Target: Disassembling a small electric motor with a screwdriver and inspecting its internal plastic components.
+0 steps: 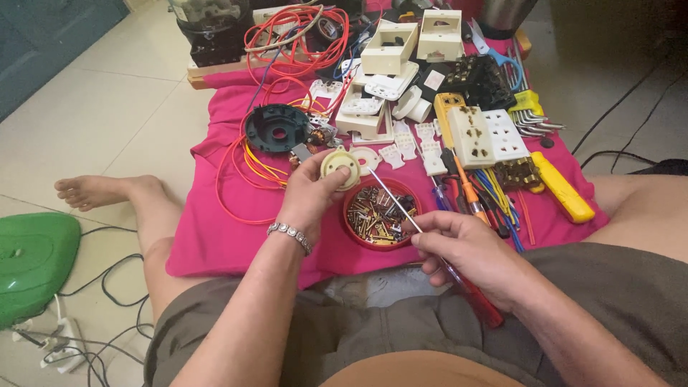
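Head view: left hand point(309, 195) has its grip clenched around a round cream fitting point(340, 167), held up over the pink cloth point(215, 236). Right hand point(466, 254) pinches a red-handled screwdriver point(430, 244), shaft tip touching the fitting, above the red dish of screws point(380, 215) near the cloth's front edge.

Single head-worn view, steeply downward, close over lap and pink cloth point(215, 244)

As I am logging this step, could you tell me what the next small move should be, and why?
Probably seat the screwdriver tip squarely on the round cream fitting: the right hand aims its shaft at the fitting, which the left hand holds up.
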